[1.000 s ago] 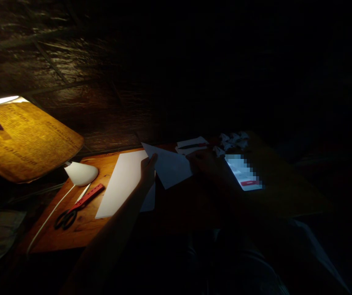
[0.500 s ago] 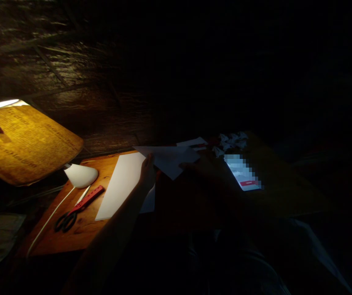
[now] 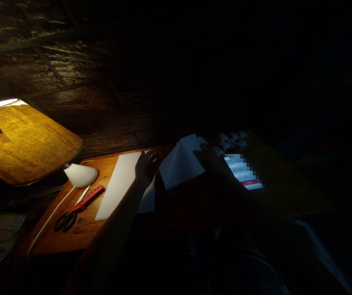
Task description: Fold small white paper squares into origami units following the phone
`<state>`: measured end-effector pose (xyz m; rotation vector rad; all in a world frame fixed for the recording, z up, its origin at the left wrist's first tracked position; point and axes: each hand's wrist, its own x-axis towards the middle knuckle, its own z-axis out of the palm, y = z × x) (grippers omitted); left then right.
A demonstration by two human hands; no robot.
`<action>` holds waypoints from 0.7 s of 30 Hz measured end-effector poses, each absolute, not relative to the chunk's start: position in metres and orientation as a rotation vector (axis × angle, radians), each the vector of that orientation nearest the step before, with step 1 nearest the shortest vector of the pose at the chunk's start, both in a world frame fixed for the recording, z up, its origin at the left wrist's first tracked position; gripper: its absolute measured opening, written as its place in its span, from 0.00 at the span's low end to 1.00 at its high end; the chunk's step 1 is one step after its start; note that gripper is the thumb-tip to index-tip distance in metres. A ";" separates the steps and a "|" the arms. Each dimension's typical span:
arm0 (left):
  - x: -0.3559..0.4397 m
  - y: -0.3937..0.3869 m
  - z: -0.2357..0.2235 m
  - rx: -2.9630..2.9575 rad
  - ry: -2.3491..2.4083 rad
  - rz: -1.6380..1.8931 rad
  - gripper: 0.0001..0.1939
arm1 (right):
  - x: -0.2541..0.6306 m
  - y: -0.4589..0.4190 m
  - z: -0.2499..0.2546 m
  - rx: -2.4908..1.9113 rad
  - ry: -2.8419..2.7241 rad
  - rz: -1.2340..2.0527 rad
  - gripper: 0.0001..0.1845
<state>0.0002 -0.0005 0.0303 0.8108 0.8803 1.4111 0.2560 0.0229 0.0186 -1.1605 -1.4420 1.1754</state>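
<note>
In a very dark room, my right hand point(image 3: 208, 159) pinches the upper right edge of a folded white paper point(image 3: 180, 163) and holds it tilted above the wooden board point(image 3: 85, 223). My left hand point(image 3: 145, 166) hovers just left of that paper with its fingers spread, holding nothing, over the right side of a flat white sheet point(image 3: 122, 186). Both forearms are dark silhouettes.
A lit phone point(image 3: 243, 172) lies right of my right hand, with crumpled paper point(image 3: 232, 140) behind it. At the board's left are a white lamp base point(image 3: 80, 174), its cord, a red ruler point(image 3: 89, 196) and black scissors point(image 3: 66, 219). A glowing lampshade point(image 3: 22, 139) hangs at left.
My left hand let go of the folded paper and opened. The right hand swung the paper to the right and turned it more upright.
</note>
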 end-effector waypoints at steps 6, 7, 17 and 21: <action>0.014 -0.005 0.022 0.954 0.926 1.141 0.23 | 0.256 0.012 0.028 -1.134 -1.548 1.321 0.11; 0.016 -0.007 0.020 0.983 0.912 1.088 0.24 | 0.255 0.012 0.029 -1.151 -1.597 1.287 0.11; 0.021 0.000 0.000 1.067 0.997 1.205 0.15 | 0.249 0.021 0.013 -1.012 -1.400 1.327 0.21; 0.020 0.000 0.000 1.073 1.050 1.391 0.13 | 0.251 0.021 0.009 -1.034 -1.348 1.208 0.28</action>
